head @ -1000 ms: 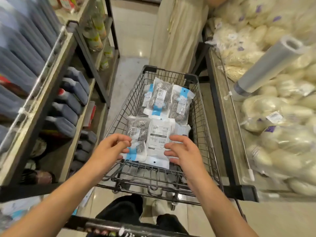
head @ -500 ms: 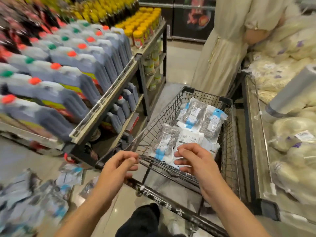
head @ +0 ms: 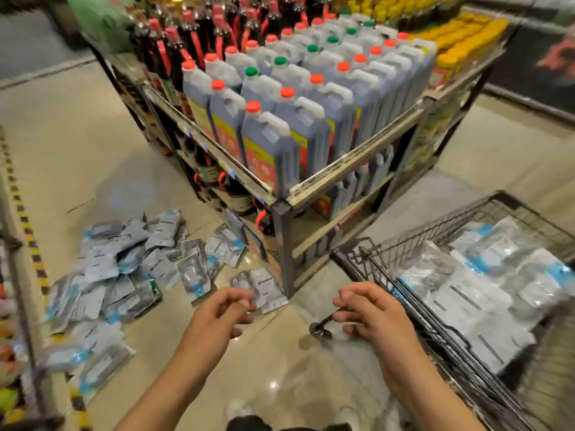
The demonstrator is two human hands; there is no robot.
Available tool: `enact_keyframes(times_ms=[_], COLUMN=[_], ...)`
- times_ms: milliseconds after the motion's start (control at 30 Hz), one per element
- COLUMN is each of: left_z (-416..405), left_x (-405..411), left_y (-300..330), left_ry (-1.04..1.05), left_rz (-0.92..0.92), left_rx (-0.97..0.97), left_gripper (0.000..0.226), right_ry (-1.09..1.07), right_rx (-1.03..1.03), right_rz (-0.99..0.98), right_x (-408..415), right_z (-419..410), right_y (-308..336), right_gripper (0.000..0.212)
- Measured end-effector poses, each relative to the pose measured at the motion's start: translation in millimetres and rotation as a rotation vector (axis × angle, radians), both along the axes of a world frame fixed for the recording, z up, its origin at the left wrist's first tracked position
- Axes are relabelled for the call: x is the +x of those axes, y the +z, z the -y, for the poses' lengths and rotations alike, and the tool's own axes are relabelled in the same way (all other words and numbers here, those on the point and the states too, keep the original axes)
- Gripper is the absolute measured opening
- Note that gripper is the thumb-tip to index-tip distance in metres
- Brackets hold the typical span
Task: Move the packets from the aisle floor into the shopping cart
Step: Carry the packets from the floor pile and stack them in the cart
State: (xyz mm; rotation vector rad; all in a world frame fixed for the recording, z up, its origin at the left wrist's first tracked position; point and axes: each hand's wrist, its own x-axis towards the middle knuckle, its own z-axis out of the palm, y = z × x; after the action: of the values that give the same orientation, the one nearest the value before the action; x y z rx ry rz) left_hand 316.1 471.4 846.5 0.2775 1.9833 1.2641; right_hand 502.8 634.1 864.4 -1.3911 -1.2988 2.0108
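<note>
The packets (head: 124, 275) lie on the floor (head: 77, 157) forward-left of the empty, half-curled left hand (head: 222, 312); the right hand (head: 370, 309), likewise empty, is farther away.

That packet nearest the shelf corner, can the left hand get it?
Probably yes. The left hand is empty, fingers loosely curled, just short of the packet, which lies flat on the floor with nothing between them.

The packets (head: 130, 269) look like crinkly, shiny clear plastic with paper labels. The floor (head: 273, 368) is smooth and glossy; the shopping cart (head: 435, 331) is dark metal wire. The jugs (head: 273, 144) are smooth plastic.
</note>
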Motion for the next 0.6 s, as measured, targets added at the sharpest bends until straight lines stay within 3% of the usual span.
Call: enact_keyframes(times_ms=[367, 600], left_z=[204.9, 264.7], left_x=[-157.8, -209.7], left_y=[-17.3, -23.0], left_ry=[0.484, 0.682], left_rz=[-0.031, 0.004], left_rx=[-0.11, -0.111], left_gripper=[0.016, 0.018], right_ry=[0.523, 0.739], right_rx=[0.129, 0.131], right_rz=[0.05, 0.072], right_x=[-239.7, -339.8], right_z=[96.5, 149.4], right_y=[6.6, 5.3], right_gripper=[0.008, 0.012])
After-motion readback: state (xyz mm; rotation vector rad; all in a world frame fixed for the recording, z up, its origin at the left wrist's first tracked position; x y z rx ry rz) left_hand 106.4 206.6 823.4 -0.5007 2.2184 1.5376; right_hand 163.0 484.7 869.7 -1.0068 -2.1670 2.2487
